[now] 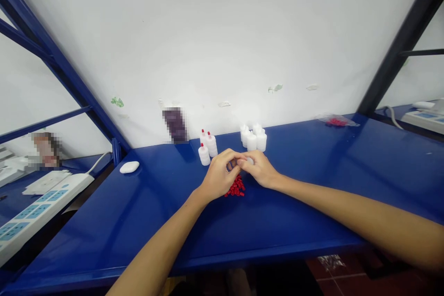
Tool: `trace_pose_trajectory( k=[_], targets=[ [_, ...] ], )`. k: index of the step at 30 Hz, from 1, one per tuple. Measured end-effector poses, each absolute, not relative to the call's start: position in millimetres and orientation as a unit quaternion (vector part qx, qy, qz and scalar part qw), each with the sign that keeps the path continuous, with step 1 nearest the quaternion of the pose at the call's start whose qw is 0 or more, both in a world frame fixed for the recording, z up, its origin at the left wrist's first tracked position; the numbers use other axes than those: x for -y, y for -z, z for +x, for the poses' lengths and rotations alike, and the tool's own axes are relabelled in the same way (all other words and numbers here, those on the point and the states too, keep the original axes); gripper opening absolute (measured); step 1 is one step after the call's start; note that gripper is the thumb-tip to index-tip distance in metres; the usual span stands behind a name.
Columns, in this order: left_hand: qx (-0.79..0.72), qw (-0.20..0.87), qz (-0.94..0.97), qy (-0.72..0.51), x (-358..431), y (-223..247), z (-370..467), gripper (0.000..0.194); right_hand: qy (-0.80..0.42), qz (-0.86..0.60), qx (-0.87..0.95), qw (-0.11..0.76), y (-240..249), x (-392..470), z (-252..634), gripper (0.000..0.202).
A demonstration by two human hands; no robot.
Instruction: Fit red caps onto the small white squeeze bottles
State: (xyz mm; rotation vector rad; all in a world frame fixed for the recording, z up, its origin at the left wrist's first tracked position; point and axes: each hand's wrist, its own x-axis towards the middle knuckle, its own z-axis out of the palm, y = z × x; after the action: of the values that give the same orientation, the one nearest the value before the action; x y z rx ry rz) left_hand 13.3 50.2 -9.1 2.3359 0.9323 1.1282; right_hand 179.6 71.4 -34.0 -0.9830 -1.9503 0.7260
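Above the middle of the blue table, my left hand (pixel 221 175) and my right hand (pixel 261 169) meet at the fingertips. A white bottle (pixel 249 161) shows partly within my right hand, whose fingers are closed round it. My left fingers are curled and pressed together at the bottle's near end; what they pinch is hidden. Just below my hands lies a pile of small red caps (pixel 236 187). Behind my left hand stand several white bottles with red tips (pixel 204 154). Behind my right hand is a group of white bottles without red tips (pixel 251 140).
The blue table (pixel 305 162) meets a white wall. A white rounded object (pixel 129 167) lies at the left. At the back right is a clear bag with red pieces (pixel 336 121). A power strip (pixel 41 208) lies beyond the left frame post.
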Motion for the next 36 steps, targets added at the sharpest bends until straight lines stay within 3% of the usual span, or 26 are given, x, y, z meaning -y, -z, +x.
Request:
trace_pose_trajectory(
  k=[4, 9, 13, 21, 27, 29, 33, 36],
  targets=[
    [-0.354, 0.126, 0.809, -0.453, -58, -3, 3, 0.011, -0.349, -0.371, 0.748, 0.426, 35, -75, 177, 0.050],
    [-0.459, 0.059, 0.674, -0.576, -82, -24, -38, 0.021, -0.366, -0.361, 0.736, 0.441, 34, -74, 176, 0.046],
    [-0.498, 0.053, 0.693, -0.518, -93, -21, -63, 0.031, -0.338, -0.380, 0.745, 0.432, 33, -72, 176, 0.040],
    [-0.476, -0.009, 0.776, -0.415, -98, -4, -69, 0.029, -0.398, -0.366, 0.709, 0.453, 29, -75, 174, 0.037],
    [-0.462, -0.101, 0.743, -0.472, -88, -9, -68, 0.030, -0.400, -0.361, 0.715, 0.445, 30, -73, 176, 0.037],
    [-0.411, -0.125, 0.797, -0.424, -81, -10, -60, 0.026, -0.402, -0.354, 0.719, 0.444, 30, -73, 176, 0.037],
    [-0.295, -0.084, 0.936, -0.175, -68, -4, -38, 0.032, -0.388, -0.348, 0.732, 0.438, 31, -74, 176, 0.036],
    [-0.304, -0.046, 0.945, -0.114, -67, 5, -32, 0.043, -0.361, -0.360, 0.742, 0.435, 31, -75, 177, 0.035]
  ],
)
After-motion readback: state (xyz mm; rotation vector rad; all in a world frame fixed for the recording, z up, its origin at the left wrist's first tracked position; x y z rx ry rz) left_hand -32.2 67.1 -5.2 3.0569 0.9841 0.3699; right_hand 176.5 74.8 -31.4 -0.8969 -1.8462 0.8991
